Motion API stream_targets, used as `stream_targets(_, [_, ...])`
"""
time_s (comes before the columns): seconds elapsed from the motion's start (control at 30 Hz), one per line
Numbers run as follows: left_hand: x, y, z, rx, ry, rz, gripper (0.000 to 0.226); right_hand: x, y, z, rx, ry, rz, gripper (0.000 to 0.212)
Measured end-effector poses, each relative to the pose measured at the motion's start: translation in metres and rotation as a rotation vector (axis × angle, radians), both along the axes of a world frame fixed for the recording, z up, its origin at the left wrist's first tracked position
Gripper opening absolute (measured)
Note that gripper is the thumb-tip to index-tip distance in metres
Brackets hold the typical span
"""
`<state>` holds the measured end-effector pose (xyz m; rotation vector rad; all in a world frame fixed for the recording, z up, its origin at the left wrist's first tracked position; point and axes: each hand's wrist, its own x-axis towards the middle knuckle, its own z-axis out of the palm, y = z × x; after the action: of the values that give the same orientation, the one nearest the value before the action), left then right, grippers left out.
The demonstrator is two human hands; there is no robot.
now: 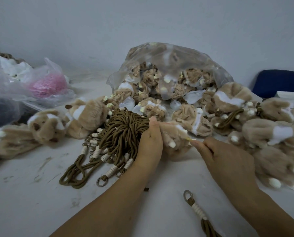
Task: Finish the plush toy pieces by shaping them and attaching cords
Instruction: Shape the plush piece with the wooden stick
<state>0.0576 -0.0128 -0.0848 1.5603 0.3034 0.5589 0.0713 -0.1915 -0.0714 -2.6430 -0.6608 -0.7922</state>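
A tan and white plush piece [174, 140] sits on the white table between my hands. My left hand [150, 140] grips its left side, thumb up on top. My right hand [221, 153] pinches a small pale tip [188, 138] sticking out of the plush's right side. A bundle of brown cords [119, 134] with white wrappings and metal rings lies just left of my left hand. One loose cord with a ring [196, 210] lies on the table near my right forearm.
A clear plastic bag [177, 65] full of inside-out plush pieces lies open behind my hands. Shaped plush pieces are piled at left [47, 125] and right [270, 134]. Plastic bags with pink material [47, 84] sit far left; a blue object [277, 82] far right.
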Motion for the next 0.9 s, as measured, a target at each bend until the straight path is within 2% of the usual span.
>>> stream_targets(0.07, [0.0, -0.001, 0.002, -0.033, 0.002, -0.027, 0.058, -0.003, 0.003, -0.005, 0.029, 0.001, -0.017, 0.051])
stream_targets(0.1, [-0.001, -0.003, 0.003, -0.047, 0.006, -0.052, 0.057, -0.003, 0.004, -0.008, 0.066, 0.059, -0.002, 0.053])
stream_targets(0.2, [-0.004, -0.008, 0.007, -0.069, -0.012, -0.095, 0.052, 0.001, 0.007, -0.014, 0.303, 0.398, 0.136, 0.059])
stream_targets(0.27, [-0.007, -0.01, 0.011, -0.06, -0.039, -0.113, 0.049, 0.005, 0.006, -0.016, 0.369, 0.462, 0.185, 0.058])
stream_targets(0.53, [-0.011, -0.005, 0.014, -0.388, -0.012, -0.117, 0.044, 0.013, 0.002, -0.016, 0.16, 0.24, 0.116, 0.061])
stream_targets(0.73, [-0.012, -0.001, 0.013, -0.364, 0.003, -0.143, 0.031, 0.016, -0.009, -0.006, 0.031, 0.09, 0.143, 0.051])
stream_targets(0.9, [-0.013, -0.001, 0.01, -0.351, -0.003, -0.264, 0.038, 0.015, -0.011, -0.004, 0.036, 0.033, 0.164, 0.052])
